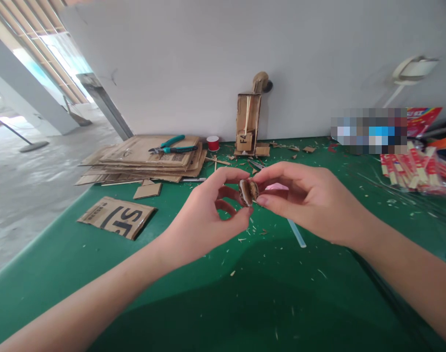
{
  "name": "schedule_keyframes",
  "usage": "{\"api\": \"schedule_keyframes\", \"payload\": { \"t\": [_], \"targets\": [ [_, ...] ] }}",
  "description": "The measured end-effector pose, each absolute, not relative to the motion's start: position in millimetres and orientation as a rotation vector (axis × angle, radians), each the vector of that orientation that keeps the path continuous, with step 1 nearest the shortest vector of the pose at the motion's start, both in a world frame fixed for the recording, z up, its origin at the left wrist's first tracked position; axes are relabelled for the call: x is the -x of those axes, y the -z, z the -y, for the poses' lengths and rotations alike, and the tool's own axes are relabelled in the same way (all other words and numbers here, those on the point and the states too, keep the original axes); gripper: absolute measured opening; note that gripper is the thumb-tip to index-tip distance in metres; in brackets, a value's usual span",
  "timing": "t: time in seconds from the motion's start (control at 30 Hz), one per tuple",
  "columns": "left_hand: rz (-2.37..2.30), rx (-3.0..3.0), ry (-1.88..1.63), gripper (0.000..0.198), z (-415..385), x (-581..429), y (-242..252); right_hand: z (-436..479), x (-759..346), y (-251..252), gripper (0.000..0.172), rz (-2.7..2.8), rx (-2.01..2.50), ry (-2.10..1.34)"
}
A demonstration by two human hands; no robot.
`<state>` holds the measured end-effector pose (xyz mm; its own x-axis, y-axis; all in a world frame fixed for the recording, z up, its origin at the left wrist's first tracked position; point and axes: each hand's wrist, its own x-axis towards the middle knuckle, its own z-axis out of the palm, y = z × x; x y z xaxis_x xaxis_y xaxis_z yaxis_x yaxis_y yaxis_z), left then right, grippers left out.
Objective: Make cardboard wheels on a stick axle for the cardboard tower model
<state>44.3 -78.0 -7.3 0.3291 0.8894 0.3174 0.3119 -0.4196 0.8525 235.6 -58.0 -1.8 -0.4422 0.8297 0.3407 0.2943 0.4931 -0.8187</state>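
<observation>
Both hands meet above the middle of the green table [193, 293]. Between thumb and fingers, my left hand [215, 205] pinches a small round cardboard disc [245, 192] with a pale face, tilted on edge. Close against it on the right, my right hand [299, 195] grips a second small round cardboard disc [254, 190], brown and layered. Whether the two discs are joined cannot be seen. Partly under my right hand lie a translucent blue stick [296, 233] and something pink [277, 187].
Stacked cardboard [135, 149] with teal-handled pliers [175, 148] lies back left, a printed cardboard piece [116, 217] nearer. Behind my hands stand a cardboard structure [247, 117] and a red spool [213, 143]. Red-and-cream packets [416, 164] lie at right, a lamp [415, 70] above. Scraps litter the table.
</observation>
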Motion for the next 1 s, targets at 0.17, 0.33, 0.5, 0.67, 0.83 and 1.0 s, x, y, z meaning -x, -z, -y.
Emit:
{"api": "schedule_keyframes", "payload": {
  "t": [0.17,0.33,0.5,0.67,0.83,1.0],
  "targets": [
    [-1.056,-1.933,-1.065,0.040,78,-45,8,62,-235,1,0.019,1.989,0.979,-0.829],
    [-1.045,-1.938,-1.068,0.040,77,-46,9,65,-234,1,0.018,1.988,0.999,-0.782],
    [-1.061,-1.938,-1.079,0.040,78,-48,9,66,-232,3,0.019,2.021,1.017,-0.619],
    [-0.997,-1.926,-1.141,0.037,78,-48,13,71,-232,3,0.017,2.082,1.002,-0.372],
    [-0.946,-1.903,-1.219,0.038,79,-48,17,76,-231,-1,0.015,2.098,0.931,-0.187],
    [-0.850,-1.843,-1.225,0.037,81,-50,17,78,-232,-2,0.012,2.127,0.867,-0.112]
  ]
}}
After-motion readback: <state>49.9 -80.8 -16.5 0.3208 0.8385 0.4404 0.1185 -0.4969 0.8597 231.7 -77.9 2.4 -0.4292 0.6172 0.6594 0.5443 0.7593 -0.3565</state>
